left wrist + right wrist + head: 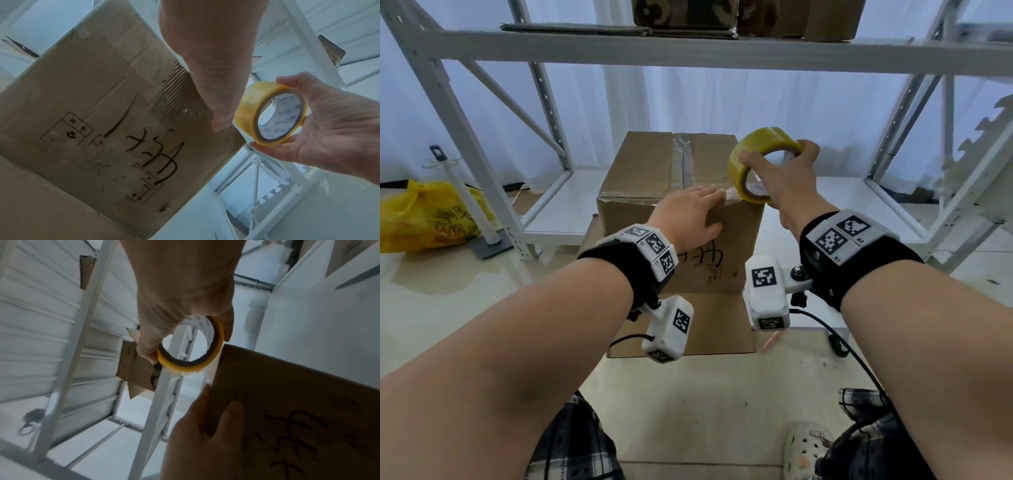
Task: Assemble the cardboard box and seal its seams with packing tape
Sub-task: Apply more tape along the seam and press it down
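Observation:
A brown cardboard box (647,171) stands on the floor with its top flaps closed and clear tape along the centre seam. My left hand (688,214) lies flat over the box's near top edge, fingers straight, thumb down the front face (102,113). My right hand (787,174) grips a yellow roll of packing tape (753,161) just off the box's near right corner. A strip of clear tape runs from the roll (191,366) to the box edge (267,386) beside my left fingers (205,426). The roll (271,113) sits between thumb and fingers of my right hand (329,126).
White metal shelving (688,51) stands behind and around the box, with flat cardboard on its upper shelf. A yellow plastic bag (428,219) lies on the floor at the left. An open bottom flap (709,325) lies towards me. My knees and a shoe (808,448) are below.

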